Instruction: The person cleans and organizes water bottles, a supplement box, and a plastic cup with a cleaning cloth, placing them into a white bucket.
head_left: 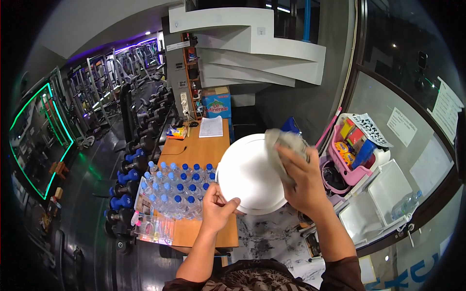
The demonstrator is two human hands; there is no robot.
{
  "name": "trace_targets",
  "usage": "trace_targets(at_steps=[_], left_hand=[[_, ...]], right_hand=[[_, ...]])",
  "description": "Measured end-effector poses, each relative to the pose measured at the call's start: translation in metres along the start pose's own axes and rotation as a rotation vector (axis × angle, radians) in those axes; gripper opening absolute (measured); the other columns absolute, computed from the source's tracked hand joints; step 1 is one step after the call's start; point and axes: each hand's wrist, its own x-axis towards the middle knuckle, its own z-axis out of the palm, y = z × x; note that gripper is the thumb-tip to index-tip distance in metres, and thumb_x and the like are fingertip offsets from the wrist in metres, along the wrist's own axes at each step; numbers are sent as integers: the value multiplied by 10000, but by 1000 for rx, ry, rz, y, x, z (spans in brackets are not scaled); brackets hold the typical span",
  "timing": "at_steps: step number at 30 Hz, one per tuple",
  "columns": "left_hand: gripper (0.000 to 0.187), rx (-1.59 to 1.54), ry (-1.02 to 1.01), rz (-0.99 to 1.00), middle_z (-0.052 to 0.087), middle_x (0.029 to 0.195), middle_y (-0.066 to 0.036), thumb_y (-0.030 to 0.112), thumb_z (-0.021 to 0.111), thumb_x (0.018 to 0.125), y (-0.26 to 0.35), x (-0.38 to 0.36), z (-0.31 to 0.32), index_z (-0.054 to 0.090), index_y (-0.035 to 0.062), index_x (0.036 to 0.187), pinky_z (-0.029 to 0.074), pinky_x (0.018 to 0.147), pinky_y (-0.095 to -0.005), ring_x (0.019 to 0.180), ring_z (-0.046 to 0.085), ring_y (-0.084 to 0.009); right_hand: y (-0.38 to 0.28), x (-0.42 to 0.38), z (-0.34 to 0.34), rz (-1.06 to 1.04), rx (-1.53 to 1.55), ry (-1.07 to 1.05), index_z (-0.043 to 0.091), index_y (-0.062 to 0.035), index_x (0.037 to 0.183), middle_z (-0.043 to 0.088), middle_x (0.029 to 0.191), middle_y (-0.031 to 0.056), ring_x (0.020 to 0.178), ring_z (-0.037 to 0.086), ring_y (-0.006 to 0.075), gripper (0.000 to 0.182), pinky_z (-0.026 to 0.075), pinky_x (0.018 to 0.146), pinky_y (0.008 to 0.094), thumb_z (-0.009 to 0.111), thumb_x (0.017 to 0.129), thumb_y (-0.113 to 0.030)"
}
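Held up in front of me is a round white disc (247, 174) with a thin rim, like a plate or a lid. My left hand (218, 208) grips its lower left edge, the thumb lying over the front. In my right hand (303, 182) is a bunched grey-beige cloth (279, 150), which overlaps the disc's upper right side and is slightly blurred. Just left of the disc, several water bottles (179, 189) with blue caps stand in rows on a wooden table (225, 233).
Farther back on the table lie papers (211, 127) and a yellow packet (176, 132). A clear plastic box (158, 228) sits at its near left corner. To the right are a pink basket (352, 165) of packets and a white chair (378, 203). Dumbbells (124, 189) line the left.
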Motion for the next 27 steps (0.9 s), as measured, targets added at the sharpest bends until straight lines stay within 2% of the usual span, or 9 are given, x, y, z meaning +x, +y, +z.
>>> trace_targets(at_steps=[5,11,14,17,20,22,23,26,27], left_hand=[[252,-69,-44,-17,588,804,-64,-98,635,820,3,6,10,436,24,916,637,556,-355,693,659,-149],[220,35,-15,8,650,887,-100,-41,632,803,-13,-1,-9,478,25,945,628,572,-320,760,685,-161],[245,-62,4,-16,635,921,-116,-32,639,802,-8,-2,-3,463,20,966,634,569,-334,748,679,-155],[252,-28,-5,17,615,907,-106,-32,639,803,-12,-4,0,454,19,967,640,566,-351,737,661,-144],[246,54,40,109,595,873,-77,-33,638,804,-25,0,8,448,28,949,630,569,-336,712,624,-111],[243,-24,107,129,584,852,-55,-36,637,807,-17,1,22,447,38,939,603,576,-287,697,595,-82],[258,40,127,182,574,834,-32,-31,655,803,-17,3,20,448,53,931,502,579,-207,681,546,-44],[317,164,108,253,558,766,-37,-20,705,805,-19,3,9,409,50,895,540,559,-242,644,588,-65],[326,87,112,232,559,768,-23,-4,721,800,-20,-1,12,414,54,894,483,534,-215,627,556,-44]], right_hand=[[-7,-14,48,-147,-33,-67,703,-69,1116,604,1288,7,1143,475,361,412,352,1030,509,598,722,-12],[-10,-58,10,-237,278,-692,685,-70,1153,624,1236,36,1145,482,363,486,370,1042,515,636,673,-8],[11,-47,-14,-167,124,-506,691,-64,1134,609,1262,44,1141,487,360,500,389,1023,486,656,639,-6],[14,-28,-13,-66,-163,-89,696,-57,1099,596,1276,69,1130,490,379,452,423,965,438,638,653,-11],[7,-51,15,-26,-309,-204,694,-43,1046,595,1250,80,1060,496,389,377,437,923,455,620,677,-35],[-12,-76,36,-34,-247,-191,688,-21,1011,592,1212,95,1002,497,398,348,440,880,454,624,671,-56],[-27,-85,36,-42,-210,-220,685,-15,1023,591,1217,101,1010,498,400,361,439,885,448,627,669,-53],[-31,-86,23,-94,-19,-354,677,-7,1053,588,1233,108,1020,500,400,403,433,901,439,644,654,-54],[-28,-87,19,-109,67,-408,675,-5,1062,587,1238,108,1022,501,399,418,430,907,437,651,648,-56]])
